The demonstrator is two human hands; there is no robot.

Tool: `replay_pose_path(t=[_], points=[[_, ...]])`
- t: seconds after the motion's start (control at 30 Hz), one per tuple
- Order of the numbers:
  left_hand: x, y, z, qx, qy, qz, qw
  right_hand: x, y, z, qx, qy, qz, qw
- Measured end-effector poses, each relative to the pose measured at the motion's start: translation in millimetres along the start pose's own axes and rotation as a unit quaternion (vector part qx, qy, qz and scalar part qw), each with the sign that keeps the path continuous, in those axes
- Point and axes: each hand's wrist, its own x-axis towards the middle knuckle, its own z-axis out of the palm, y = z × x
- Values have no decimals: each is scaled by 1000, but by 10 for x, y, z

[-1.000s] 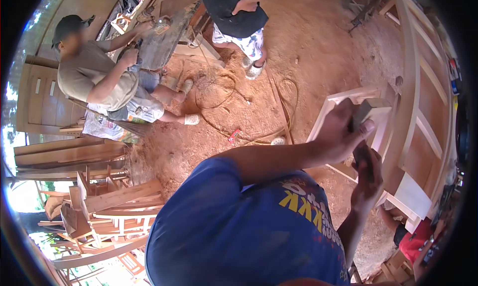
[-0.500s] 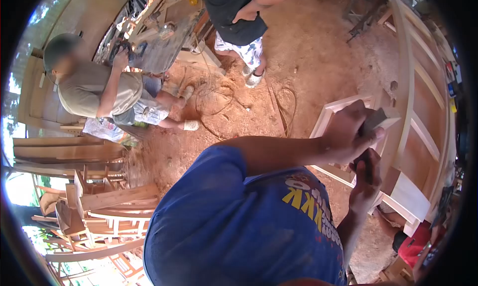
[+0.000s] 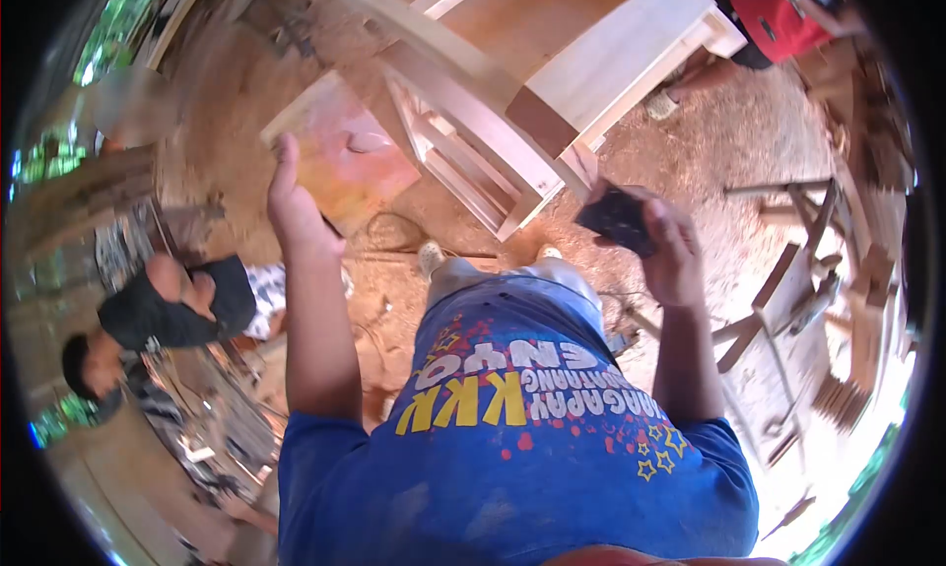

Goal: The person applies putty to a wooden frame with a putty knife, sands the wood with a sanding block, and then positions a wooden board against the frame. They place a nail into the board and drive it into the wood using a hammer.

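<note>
In my right hand [image 3: 672, 256] is a dark, flat-faced pad [image 3: 618, 219], gripped between thumb and fingers. It is up in front of my body at the right, overlapping the floor near a wooden frame's corner in this view. My left hand [image 3: 301, 206] is raised on the other side, thumb upward, its other fingers mostly hidden. A thin dark edge shows beside its palm; what it holds I cannot make out. Just beyond that hand is a pale panel with pink and orange patches [image 3: 340, 167]. The pale wooden frame [image 3: 473, 167] stands between and beyond my hands.
A person in red [image 3: 778, 19] is at the upper right, near a pale wooden board [image 3: 631, 49]. Another person in a black shirt [image 3: 177, 305] is at the left. Wooden pieces [image 3: 788, 290] stand at the right. A cable [image 3: 394, 231] lies on the dusty floor.
My hands have moved apart from close together, the dark pad staying in my right hand. The pale block seen in my left hand no longer shows. My view has turned and the wooden frame appears higher.
</note>
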Motion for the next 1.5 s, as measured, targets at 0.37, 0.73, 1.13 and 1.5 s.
replay_pose_path(t=[0.37, 0.73, 1.13, 1.5], points=[[2552, -411, 683, 137, -100, -105, 980, -179, 378, 943, 42, 329, -114, 936], [4440, -797, 1459, 334, -147, -86, 927, -548, 683, 1749, 30, 477, -139, 867], [4884, -947, 1516, 272, -146, -160, 938, -517, 384, 1282, -5, 456, -135, 880], [4501, -848, 1532, 438, -111, 65, 890, -612, 488, 1157, 3, 447, -130, 885]])
